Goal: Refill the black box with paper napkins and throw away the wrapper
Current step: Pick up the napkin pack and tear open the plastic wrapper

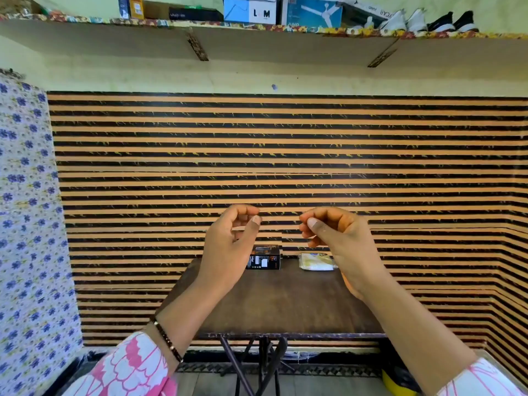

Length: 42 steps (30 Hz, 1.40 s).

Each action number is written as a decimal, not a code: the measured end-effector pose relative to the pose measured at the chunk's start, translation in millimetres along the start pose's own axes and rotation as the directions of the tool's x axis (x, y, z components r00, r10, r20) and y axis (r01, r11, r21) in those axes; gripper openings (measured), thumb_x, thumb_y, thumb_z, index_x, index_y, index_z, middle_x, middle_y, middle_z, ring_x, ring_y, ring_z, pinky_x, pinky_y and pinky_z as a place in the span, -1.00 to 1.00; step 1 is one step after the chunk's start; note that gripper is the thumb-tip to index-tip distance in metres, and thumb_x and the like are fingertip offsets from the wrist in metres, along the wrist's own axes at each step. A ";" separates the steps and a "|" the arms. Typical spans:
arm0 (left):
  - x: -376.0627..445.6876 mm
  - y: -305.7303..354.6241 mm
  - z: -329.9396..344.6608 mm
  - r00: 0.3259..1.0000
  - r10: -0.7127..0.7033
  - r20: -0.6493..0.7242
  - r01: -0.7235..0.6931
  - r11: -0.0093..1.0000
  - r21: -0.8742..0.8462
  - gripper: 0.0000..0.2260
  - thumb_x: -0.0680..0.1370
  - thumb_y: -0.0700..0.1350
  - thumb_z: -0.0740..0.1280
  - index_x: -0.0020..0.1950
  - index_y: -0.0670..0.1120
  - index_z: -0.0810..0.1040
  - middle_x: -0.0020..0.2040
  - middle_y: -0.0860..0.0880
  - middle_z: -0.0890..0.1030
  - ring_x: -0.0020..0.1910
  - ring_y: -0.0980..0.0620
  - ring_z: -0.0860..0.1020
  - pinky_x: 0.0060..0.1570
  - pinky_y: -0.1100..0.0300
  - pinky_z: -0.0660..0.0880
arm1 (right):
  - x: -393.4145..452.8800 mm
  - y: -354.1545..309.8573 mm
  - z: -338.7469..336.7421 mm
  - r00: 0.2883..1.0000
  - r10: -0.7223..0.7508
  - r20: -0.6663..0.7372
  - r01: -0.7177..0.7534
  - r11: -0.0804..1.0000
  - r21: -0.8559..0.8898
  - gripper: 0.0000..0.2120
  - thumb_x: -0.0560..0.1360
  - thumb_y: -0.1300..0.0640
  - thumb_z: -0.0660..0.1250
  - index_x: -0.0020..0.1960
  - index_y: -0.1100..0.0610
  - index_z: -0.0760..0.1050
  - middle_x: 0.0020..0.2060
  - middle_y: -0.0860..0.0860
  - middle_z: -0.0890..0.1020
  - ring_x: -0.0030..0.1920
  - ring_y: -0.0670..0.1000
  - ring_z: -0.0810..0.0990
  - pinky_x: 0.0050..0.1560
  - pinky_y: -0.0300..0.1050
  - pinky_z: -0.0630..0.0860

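Room: wall (285, 155) covered in orange and black horizontal stripes; floral cloth (25, 224) hanging at left. One shelf (257, 38) runs above, carrying several cartons and four shoes (431, 21), two white and two black.

Surface: one dark brown table (285, 304) on black crossed legs, set against the striped wall.

On table, far edge: one black box (264, 258), standing, white label facing the camera. One pack of napkins (315, 262) in clear wrapper, lying to the right of the box, apart from it. Both untouched.

Hands: two, raised in the air in front of the table, well apart from each other. Left hand (228, 247): fingers loosely curled, thumb up near the fingertips, holding nothing. Right hand (335, 238): fingers curled inward, thumb against them, nothing visible in it. One beaded bracelet (168, 340) on the left wrist. Both sleeves pink and white.

Floor: one yellow object (395, 382) at lower right, partly hidden by the right arm; cannot tell what it is.
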<state>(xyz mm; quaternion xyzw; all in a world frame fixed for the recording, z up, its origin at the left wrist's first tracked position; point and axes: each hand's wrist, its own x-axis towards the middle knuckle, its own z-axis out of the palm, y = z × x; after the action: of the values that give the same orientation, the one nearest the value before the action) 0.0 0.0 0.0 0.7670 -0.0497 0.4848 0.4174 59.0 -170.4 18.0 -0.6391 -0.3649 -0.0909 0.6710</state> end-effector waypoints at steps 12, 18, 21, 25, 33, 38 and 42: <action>-32.2 -80.4 49.6 0.975 -0.222 0.007 0.222 0.970 -0.099 -0.92 0.53 -0.07 0.29 -0.01 0.03 0.56 -0.08 0.00 0.64 -0.05 0.06 0.59 -0.05 0.04 0.52 | -7.3 113.4 -16.3 0.984 0.176 -0.015 -0.172 0.976 0.135 -0.80 0.52 0.33 0.25 -0.13 0.14 0.62 -0.26 0.03 0.68 -0.21 -0.07 0.63 -0.22 -0.26 0.58; -20.3 -159.0 72.5 0.939 -0.344 0.030 0.345 0.933 -0.105 -0.90 0.52 -0.18 0.31 -0.02 0.00 0.57 -0.10 0.02 0.66 -0.05 0.04 0.60 -0.02 -0.06 0.53 | 20.3 198.7 1.9 0.952 0.304 -0.038 -0.296 0.943 0.152 -0.78 0.51 0.33 0.26 -0.15 0.12 0.63 -0.29 0.03 0.69 -0.22 -0.06 0.62 -0.26 -0.25 0.55; -7.6 -203.2 82.0 0.916 -0.399 0.034 0.401 0.910 -0.110 -0.93 0.52 -0.12 0.32 -0.03 0.01 0.56 -0.11 0.04 0.66 -0.05 0.03 0.61 -0.03 -0.08 0.53 | 38.0 236.5 15.8 0.917 0.395 -0.052 -0.379 0.905 0.192 -0.78 0.52 0.34 0.24 -0.15 0.16 0.63 -0.31 0.03 0.68 -0.24 -0.05 0.61 -0.27 -0.24 0.55; 8.6 -256.4 94.4 0.885 -0.462 0.062 0.466 0.876 -0.126 -0.93 0.52 -0.07 0.31 -0.05 0.07 0.57 -0.12 0.03 0.67 -0.05 0.03 0.61 -0.01 -0.13 0.54 | 61.5 281.8 33.5 0.873 0.482 -0.073 -0.457 0.861 0.224 -0.78 0.52 0.34 0.24 -0.15 0.17 0.63 -0.30 0.06 0.68 -0.24 0.00 0.60 -0.23 -0.17 0.55; 32.5 -334.3 131.5 0.810 -0.577 0.104 0.586 0.793 -0.165 -0.92 0.51 -0.10 0.31 -0.05 0.01 0.58 -0.13 0.04 0.67 -0.08 0.07 0.62 0.00 -0.07 0.53 | 108.7 355.1 45.3 0.808 0.579 -0.103 -0.547 0.804 0.233 -0.79 0.52 0.34 0.24 -0.14 0.19 0.63 -0.30 0.06 0.67 -0.24 0.01 0.60 -0.23 -0.15 0.52; 42.6 -370.0 163.4 0.748 -0.653 0.123 0.662 0.716 -0.222 -0.92 0.52 -0.20 0.31 -0.06 -0.07 0.58 -0.17 0.04 0.67 -0.09 0.13 0.61 0.01 0.03 0.50 | 132.9 393.9 41.8 0.766 0.631 -0.119 -0.592 0.766 0.249 -0.79 0.52 0.33 0.24 -0.15 0.18 0.63 -0.31 0.06 0.67 -0.25 0.00 0.60 -0.21 -0.11 0.52; 64.6 -406.2 206.3 0.720 -0.682 0.128 0.689 0.680 -0.248 -0.91 0.52 -0.23 0.30 -0.05 -0.10 0.58 -0.13 -0.03 0.66 -0.08 0.12 0.62 0.03 0.08 0.49 | 168.2 439.5 26.8 0.732 0.670 -0.122 -0.628 0.733 0.261 -0.82 0.52 0.33 0.25 -0.13 0.21 0.62 -0.31 0.06 0.67 -0.25 0.01 0.59 -0.23 -0.12 0.51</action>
<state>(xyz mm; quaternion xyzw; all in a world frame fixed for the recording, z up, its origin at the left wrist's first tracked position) 374.2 141.8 -227.2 0.6690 0.1679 0.2715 0.6712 428.2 -14.4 -230.0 -0.6417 -0.0528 0.1217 0.7554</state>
